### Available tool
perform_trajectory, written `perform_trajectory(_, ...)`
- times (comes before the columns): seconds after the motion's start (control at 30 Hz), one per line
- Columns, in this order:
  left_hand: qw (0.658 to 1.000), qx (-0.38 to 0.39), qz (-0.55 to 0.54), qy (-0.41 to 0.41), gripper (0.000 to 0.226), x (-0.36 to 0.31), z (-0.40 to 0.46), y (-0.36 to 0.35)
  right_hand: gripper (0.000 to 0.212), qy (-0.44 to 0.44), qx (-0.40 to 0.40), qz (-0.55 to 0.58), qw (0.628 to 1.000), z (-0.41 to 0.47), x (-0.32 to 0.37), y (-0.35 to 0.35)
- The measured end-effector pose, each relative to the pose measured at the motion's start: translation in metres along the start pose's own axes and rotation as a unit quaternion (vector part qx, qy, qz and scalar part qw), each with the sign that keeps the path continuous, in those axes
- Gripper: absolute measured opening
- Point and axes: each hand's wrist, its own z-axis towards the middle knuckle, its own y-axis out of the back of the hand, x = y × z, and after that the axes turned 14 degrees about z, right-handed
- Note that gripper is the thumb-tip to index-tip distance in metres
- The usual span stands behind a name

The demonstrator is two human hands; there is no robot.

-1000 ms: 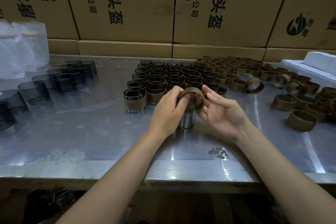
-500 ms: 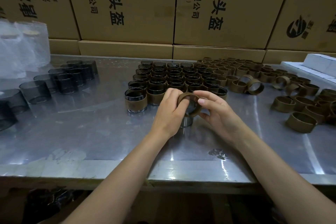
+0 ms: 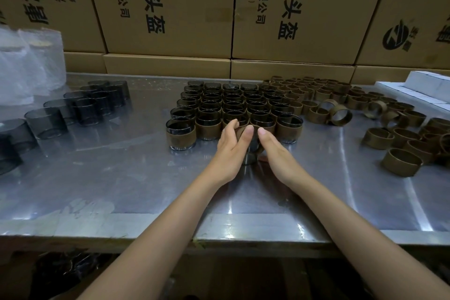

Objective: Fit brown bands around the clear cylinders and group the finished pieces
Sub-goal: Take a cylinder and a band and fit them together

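a steel worktable (image 3: 102, 178) runs across the view, its near edge just under the two forearms, with stacked cardboard cartons (image 3: 170, 7) walling off the far side. nearest on the bare metal, the left hand (image 3: 231, 146) and right hand (image 3: 275, 151) close in from either side on one clear cylinder (image 3: 248, 157) standing upright; only its lower rim shows between the palms. a second ago the brown band (image 3: 243, 129) was held tilted above the cylinder's mouth; now it sits lower, gripped by both hands, fingers curled round its sides and thumbs on its top edge. so the band looks started onto the cylinder and is probably being pressed down; how far it has seated is hidden by the hands.

just beyond the hands stands the block of finished pieces (image 3: 233, 107) in tight rows, so this one should join the front row once the band is down. farther left, bare cylinders (image 3: 92, 105) wait in a loose line beside clear plastic bags (image 3: 26, 63). to the right and back, loose bands (image 3: 379, 117) lie scattered, with white boxes (image 3: 418, 85) at the far right edge.
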Motion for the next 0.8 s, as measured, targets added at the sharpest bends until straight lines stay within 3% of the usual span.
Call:
perform_trajectory(0.07, 1.000, 0.028, -0.007, 0.008, 0.093, -0.006, -0.004, 0.000, 0.050, -0.009, -0.021, 0.001, 1.000, 0.005, -0.002, -0.008)
perform_trajectory(0.17, 0.997, 0.057, -0.055, 0.012, 0.086, -0.014, -0.011, -0.003, 0.053, -0.032, -0.040, 0.043, 0.998, 0.010, -0.006, -0.017)
perform_trajectory(0.27, 0.997, 0.049, 0.051, 0.037, 0.104, -0.001, -0.005, 0.002, 0.051, -0.022, -0.049, 0.033, 0.998, 0.008, -0.006, -0.012)
perform_trajectory(0.37, 0.994, 0.048, 0.086, 0.043, 0.102, 0.005, -0.005, 0.005, 0.056, -0.026, -0.043, 0.017, 0.999, 0.007, -0.008, -0.010)
perform_trajectory(0.63, 0.997, 0.060, 0.030, 0.026, 0.095, 0.012, -0.002, 0.002, 0.072, 0.014, 0.019, -0.013, 1.000, -0.002, -0.006, -0.010)
perform_trajectory(0.8, 0.996, 0.072, -0.044, 0.021, 0.093, -0.002, -0.006, -0.001, 0.082, 0.019, 0.006, 0.075, 0.997, -0.002, 0.000, -0.012)
